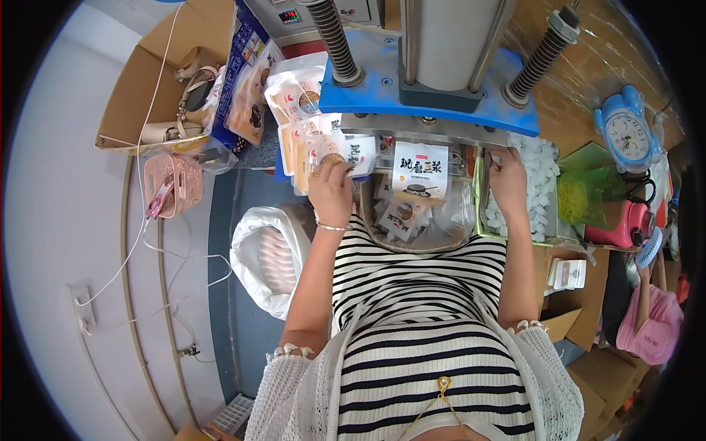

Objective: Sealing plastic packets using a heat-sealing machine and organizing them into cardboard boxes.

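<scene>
Midway through handwork at a press [430, 81], you had your left hand [331, 197] over the pile of pouches [298, 103], fingers bent against a pouch at its near edge; whether they pinched it could not be told. Your right hand [507, 180], fingers curled, was at the upper end of a green-rimmed tray [482, 198] of white pieces [540, 184], its grip unclear. Between your hands, a white pouch [421, 165] showed below the press's metal bar [426, 126], above a clear bin [456, 239] of more pouches near your lap.

Overhead, the press and its springs [334, 40] walled off the far side. A carton [121, 103] and a pink basket [191, 176] stood to your left, a white sack [250, 246] just beside your left forearm. Right of the tray, a blue clock [625, 136] and a pink jug [621, 224] crowded the bench; farther off sat another person in pink [651, 327].

The bar capped upward reach, while the tray's rim and the bin's lip edged the gap between your forearms. Floor [254, 191] opened between the basket and your left forearm, above the sack.
</scene>
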Motion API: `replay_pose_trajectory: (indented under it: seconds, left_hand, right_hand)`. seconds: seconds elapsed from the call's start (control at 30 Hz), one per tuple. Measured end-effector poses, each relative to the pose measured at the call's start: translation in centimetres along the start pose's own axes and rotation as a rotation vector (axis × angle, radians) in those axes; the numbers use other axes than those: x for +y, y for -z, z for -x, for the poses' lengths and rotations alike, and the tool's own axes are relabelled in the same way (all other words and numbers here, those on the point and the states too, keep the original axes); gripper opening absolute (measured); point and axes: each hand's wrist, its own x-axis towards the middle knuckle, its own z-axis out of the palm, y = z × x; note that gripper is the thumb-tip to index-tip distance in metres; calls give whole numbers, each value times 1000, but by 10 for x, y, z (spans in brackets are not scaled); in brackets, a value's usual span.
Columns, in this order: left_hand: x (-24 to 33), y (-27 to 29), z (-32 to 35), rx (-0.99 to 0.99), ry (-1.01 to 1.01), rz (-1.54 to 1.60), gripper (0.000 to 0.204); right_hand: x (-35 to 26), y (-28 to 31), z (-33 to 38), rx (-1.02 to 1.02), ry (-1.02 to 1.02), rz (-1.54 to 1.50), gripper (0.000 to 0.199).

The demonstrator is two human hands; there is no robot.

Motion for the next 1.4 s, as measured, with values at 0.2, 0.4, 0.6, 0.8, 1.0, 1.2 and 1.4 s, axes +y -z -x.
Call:
replay_pose_trajectory:
  seconds: [0.2, 0.4, 0.6, 0.8, 1.0, 1.2, 1.4]
  left_hand:
    - [11, 11, -5, 70, -91, 67, 14]
    - [42, 46, 6, -59, 85, 73, 17]
    - [102, 45, 1, -346, 419, 719, 18]
    - [106, 7, 20, -501, 563, 861, 23]
    - [93, -12, 20, -442, 665, 1076, 26]
    - [70, -33, -10, -452, 696, 954, 28]
    - [60, 10, -42, -194, 213, 36, 33]
  right_hand:
    - [1, 1, 7, 43, -219, -261, 18]
    - [-34, 18, 26, 23, -365, -823, 16]
    - [-97, 35, -1, -168, 303, -587, 19]
    - [-87, 8, 2, -383, 190, -503, 18]
    - [-75, 2, 12, -261, -164, -592, 19]
    - [-22, 26, 1, -70, -145, 41, 20]
    - [-24, 5, 6, -262, -220, 398, 21]
